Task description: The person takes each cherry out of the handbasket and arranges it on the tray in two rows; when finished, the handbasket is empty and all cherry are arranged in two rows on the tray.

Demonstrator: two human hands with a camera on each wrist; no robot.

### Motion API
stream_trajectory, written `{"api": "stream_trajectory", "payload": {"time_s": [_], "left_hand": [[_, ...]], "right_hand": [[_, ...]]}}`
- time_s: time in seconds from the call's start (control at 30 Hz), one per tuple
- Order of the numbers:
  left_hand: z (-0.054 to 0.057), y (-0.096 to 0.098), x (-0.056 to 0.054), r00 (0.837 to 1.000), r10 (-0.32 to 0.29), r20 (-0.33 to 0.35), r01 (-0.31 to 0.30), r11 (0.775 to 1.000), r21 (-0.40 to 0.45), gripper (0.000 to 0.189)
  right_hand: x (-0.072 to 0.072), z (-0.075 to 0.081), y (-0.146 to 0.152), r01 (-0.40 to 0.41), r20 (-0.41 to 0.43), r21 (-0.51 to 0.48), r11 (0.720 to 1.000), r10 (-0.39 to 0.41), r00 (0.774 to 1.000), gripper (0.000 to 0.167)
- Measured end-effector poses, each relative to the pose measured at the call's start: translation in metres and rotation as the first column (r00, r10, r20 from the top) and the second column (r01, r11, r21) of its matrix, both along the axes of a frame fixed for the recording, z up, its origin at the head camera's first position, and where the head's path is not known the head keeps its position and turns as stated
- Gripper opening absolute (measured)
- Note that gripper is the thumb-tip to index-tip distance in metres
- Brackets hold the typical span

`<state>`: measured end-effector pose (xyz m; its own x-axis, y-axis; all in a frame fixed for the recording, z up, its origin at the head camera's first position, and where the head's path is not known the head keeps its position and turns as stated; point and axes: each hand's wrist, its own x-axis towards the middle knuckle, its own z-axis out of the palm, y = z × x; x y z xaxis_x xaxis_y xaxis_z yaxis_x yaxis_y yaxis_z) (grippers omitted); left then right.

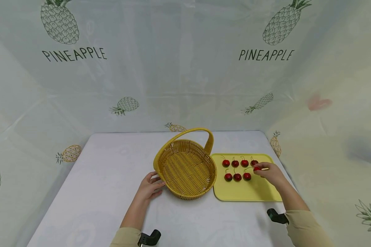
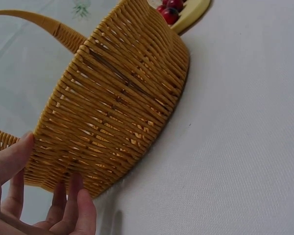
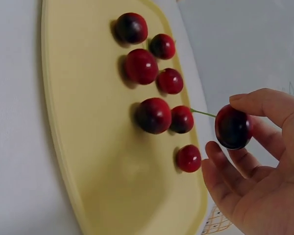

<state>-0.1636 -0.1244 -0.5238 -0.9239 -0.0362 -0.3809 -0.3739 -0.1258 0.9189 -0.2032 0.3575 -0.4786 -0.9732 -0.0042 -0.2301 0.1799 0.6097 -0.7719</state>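
A yellow wicker basket [image 1: 187, 171] with an arched handle stands in the middle of the table, with bare weave showing inside. At its left side my left hand [image 1: 150, 185] holds it, the thumb at the rim and the other fingers against the outer wall [image 2: 117, 103]. My right hand [image 1: 270, 174] pinches a dark red cherry [image 3: 233, 127] between thumb and fingers, above the right part of a yellow tray [image 1: 235, 193]. The cherry's green stem points left. Two rows of red cherries [image 1: 235, 163] with stems lie on the tray.
The tray [image 3: 68, 98] stands close against the basket's right side. A white cloth covers the table [image 1: 111, 161]. Behind and on both sides hangs a pale curtain [image 1: 185, 68] printed with pineapples.
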Motion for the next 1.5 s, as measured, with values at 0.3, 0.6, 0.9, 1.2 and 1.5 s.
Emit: {"api": "stream_trajectory", "payload": {"time_s": [0.3,0.6,0.9,1.2,1.5], "left_hand": [[0.001,0.001,0.001,1.000,0.011,-0.001,-0.011,1.000,-0.006,0.059],[0.002,0.001,0.001,1.000,0.008,0.002,-0.008,1.000,0.001,0.061],[0.001,0.001,0.001,1.000,0.008,-0.009,-0.008,1.000,0.006,0.061],[0.001,0.001,0.001,1.000,0.012,-0.007,-0.012,1.000,0.008,0.060],[0.000,0.002,0.000,1.000,0.020,-0.008,-0.020,1.000,-0.003,0.057]], "right_hand": [[0.001,-0.011,0.009,0.108,-0.006,0.030,0.994,-0.107,0.994,0.036],[-0.001,-0.033,0.020,0.156,-0.013,0.052,0.986,-0.156,0.988,0.031],[-0.003,-0.041,0.023,0.211,0.055,0.031,0.977,-0.213,0.976,0.030],[-0.004,-0.049,0.024,0.213,0.053,0.015,0.977,-0.213,0.976,0.028],[-0.005,-0.051,0.021,0.240,0.053,0.015,0.971,-0.240,0.969,0.025]]}}
